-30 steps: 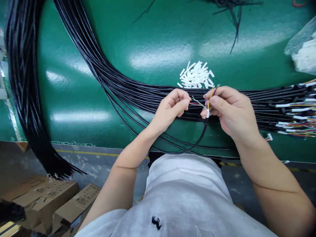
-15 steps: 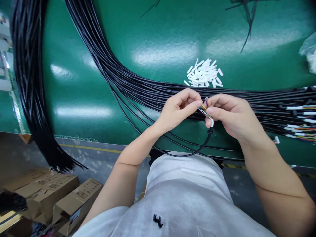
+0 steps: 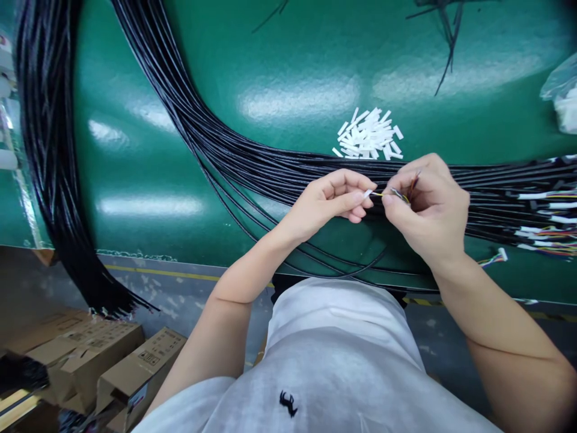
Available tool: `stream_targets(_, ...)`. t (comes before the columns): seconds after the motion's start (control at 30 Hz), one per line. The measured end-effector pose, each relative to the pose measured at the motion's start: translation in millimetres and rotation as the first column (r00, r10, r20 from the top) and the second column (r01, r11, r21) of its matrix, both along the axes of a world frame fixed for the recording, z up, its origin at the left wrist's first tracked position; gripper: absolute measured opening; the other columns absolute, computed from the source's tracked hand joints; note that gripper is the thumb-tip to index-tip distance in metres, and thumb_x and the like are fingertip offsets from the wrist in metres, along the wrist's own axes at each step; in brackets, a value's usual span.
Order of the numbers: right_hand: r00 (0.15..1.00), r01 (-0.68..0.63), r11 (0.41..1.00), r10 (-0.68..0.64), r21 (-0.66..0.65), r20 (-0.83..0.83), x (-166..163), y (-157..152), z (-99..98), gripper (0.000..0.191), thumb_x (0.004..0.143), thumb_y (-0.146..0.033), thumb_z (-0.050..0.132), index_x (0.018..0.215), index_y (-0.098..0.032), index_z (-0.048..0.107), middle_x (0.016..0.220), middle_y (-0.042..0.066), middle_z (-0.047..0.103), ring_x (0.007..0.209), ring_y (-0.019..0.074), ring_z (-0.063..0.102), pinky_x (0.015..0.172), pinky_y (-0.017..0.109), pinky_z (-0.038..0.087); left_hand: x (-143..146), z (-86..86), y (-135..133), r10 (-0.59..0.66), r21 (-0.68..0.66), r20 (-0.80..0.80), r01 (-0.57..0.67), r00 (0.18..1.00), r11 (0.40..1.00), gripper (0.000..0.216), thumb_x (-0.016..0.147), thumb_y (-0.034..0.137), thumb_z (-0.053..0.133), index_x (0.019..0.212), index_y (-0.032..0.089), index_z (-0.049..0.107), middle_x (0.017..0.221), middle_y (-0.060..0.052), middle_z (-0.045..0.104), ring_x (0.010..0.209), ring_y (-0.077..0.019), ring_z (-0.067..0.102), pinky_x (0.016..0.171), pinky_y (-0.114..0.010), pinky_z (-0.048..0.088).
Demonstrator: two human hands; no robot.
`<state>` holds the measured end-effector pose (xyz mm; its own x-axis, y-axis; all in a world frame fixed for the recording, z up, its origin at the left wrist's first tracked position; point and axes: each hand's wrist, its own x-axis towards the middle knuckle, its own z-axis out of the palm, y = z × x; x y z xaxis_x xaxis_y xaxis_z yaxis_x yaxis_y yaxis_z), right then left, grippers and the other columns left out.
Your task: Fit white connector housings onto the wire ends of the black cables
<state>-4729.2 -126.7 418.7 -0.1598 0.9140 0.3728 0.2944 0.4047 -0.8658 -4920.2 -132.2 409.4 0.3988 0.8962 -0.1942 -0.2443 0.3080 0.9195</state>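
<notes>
My left hand [image 3: 331, 201] pinches a small white sleeve [image 3: 368, 193] between thumb and forefinger. Thin yellow and purple wires [image 3: 377, 194] run from the sleeve across to my right hand [image 3: 426, 207]. That hand is closed around the stripped end of a black cable [image 3: 378, 257], with several coloured wire ends [image 3: 412, 186] poking up between its fingers. Most of the cable's end is hidden behind the right hand. Just beyond the hands lies a pile of short white sleeves [image 3: 369, 135].
A thick bundle of black cables [image 3: 252, 153] crosses the green table [image 3: 148, 150] behind my hands. Its coloured wire ends [image 3: 547, 240] lie at right. Another cable bundle [image 3: 49, 150] hangs over the left edge. Cardboard boxes [image 3: 139, 367] stand on the floor; a clear bag [image 3: 565, 96] sits far right.
My right hand has turned over and moved slightly right, hiding the cable's white end. The hands are further apart, and a white sleeve now shows in my left fingertips.
</notes>
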Motion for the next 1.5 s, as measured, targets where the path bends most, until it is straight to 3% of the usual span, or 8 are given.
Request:
stream_targets(0.13, 0.998, -0.008, 1.000, 0.008, 0.003, 0.059, 0.6, -2.8, 0.9, 0.016, 0.083, -0.014, 0.068, 0.075, -0.026, 0.062, 0.082, 0.002, 0.055, 0.066, 0.0148, 0.049, 0.051, 0.032, 0.037, -1.2, -1.4, 1.1, -0.002, -0.121, 0.081, 0.011, 0.997, 0.993, 0.043, 0.080, 0.049, 0.089, 0.105, 0.020, 0.069, 0.091, -0.001, 0.077, 0.072, -0.0065, 0.070, 0.064, -0.016, 0.057)
stream_targets(0.33, 0.996, 0.010, 0.994, -0.020, 0.110, 0.091, 0.8, -2.9, -4.7, 0.017, 0.082, -0.010, 0.068, 0.078, -0.025, 0.061, 0.084, 0.002, 0.056, 0.064, 0.0135, 0.049, 0.050, 0.030, 0.037, 0.1, -0.1, 0.3, 0.002, -0.146, 0.095, 0.012, 0.995, 0.989, 0.043, 0.080, 0.047, 0.089, 0.104, 0.018, 0.067, 0.089, 0.000, 0.077, 0.071, -0.0066, 0.071, 0.064, -0.015, 0.058)
stream_targets(0.57, 0.989, 0.023, 0.983, -0.049, 0.182, 0.137, -1.4, -3.1, -4.2, 0.017, 0.083, -0.009, 0.065, 0.079, -0.024, 0.059, 0.082, 0.002, 0.057, 0.062, 0.0129, 0.049, 0.050, 0.030, 0.038, 0.0, -2.3, 0.1, 0.004, -0.113, 0.112, 0.009, 0.994, 0.994, 0.040, 0.081, 0.044, 0.088, 0.103, 0.018, 0.066, 0.088, 0.001, 0.078, 0.070, -0.0063, 0.072, 0.064, -0.014, 0.059)
stream_targets(1.1, 0.986, 0.009, 0.994, -0.027, 0.109, 0.165, -0.3, -5.8, -2.5, 0.017, 0.084, -0.010, 0.065, 0.077, -0.025, 0.059, 0.082, 0.003, 0.058, 0.068, 0.0164, 0.056, 0.052, 0.033, 0.041, 4.0, -1.0, -1.7, 0.009, -0.016, 0.069, -0.007, 0.998, 1.000, 0.036, 0.081, 0.038, 0.090, 0.095, 0.016, 0.065, 0.085, 0.001, 0.078, 0.075, -0.0091, 0.077, 0.066, -0.017, 0.061)
stream_targets(1.37, 0.995, -0.025, 1.000, 0.024, 0.013, 0.092, -1.2, -6.0, -2.0, 0.016, 0.081, -0.010, 0.067, 0.075, -0.024, 0.061, 0.082, 0.002, 0.056, 0.067, 0.0142, 0.052, 0.053, 0.031, 0.037, 3.9, 1.3, -2.1, 0.015, 0.031, -0.007, -0.015, 1.000, 0.999, 0.040, 0.080, 0.043, 0.089, 0.093, 0.016, 0.062, 0.081, 0.001, 0.075, 0.072, -0.0088, 0.073, 0.065, -0.018, 0.059)
stream_targets(1.5, 0.995, -0.102, 0.966, 0.096, -0.236, -0.038, 1.8, 0.0, -1.1, 0.011, 0.082, -0.014, 0.070, 0.079, -0.023, 0.064, 0.080, 0.000, 0.057, 0.067, 0.0122, 0.051, 0.057, 0.029, 0.038, 5.0, -1.0, -0.3, 0.064, 0.097, 0.003, -0.064, 0.998, 0.993, 0.030, 0.086, 0.039, 0.084, 0.096, 0.019, 0.064, 0.083, 0.003, 0.070, 0.066, -0.0047, 0.064, 0.060, -0.016, 0.052)
